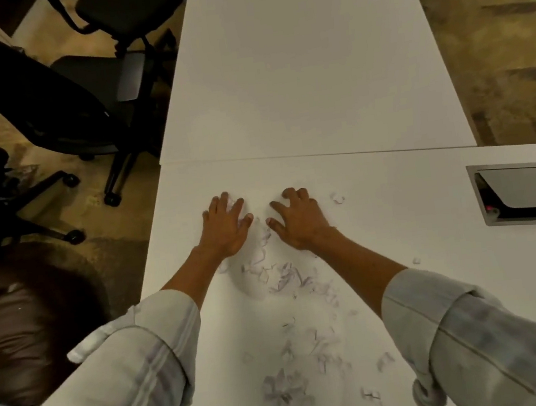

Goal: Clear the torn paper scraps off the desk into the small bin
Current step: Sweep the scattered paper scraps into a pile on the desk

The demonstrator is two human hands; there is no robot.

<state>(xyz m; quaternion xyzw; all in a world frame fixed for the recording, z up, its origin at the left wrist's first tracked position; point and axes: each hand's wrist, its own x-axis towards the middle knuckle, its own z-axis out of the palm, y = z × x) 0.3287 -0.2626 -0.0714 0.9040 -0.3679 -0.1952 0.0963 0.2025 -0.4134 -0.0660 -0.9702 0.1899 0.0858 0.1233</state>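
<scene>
Both hands lay palm-down on the white desk (314,96) at the centre of the frame. The left hand (226,228) had its fingers spread flat, with a few white scraps showing beneath the fingertips. The right hand (299,221) had its fingers apart and slightly curled, clawed against the surface; neither hand pinched anything.

The torn paper scraps (286,276) lay strewn in a loose band from between the wrists down to the lower centre of the frame, with a second cluster (289,390) near the bottom edge. A stray piece (337,198) sat just right of the right hand, another (416,260) at mid-right.

No bin was visible in the frame.

Assessment: the scraps appeared thin, very light, limp and easily scattered by draught or quick motion. Pinching single pieces would be slow. Raking them into one heap with flat palms, then cupping the heap from both sides, looked the sounder hold.
</scene>
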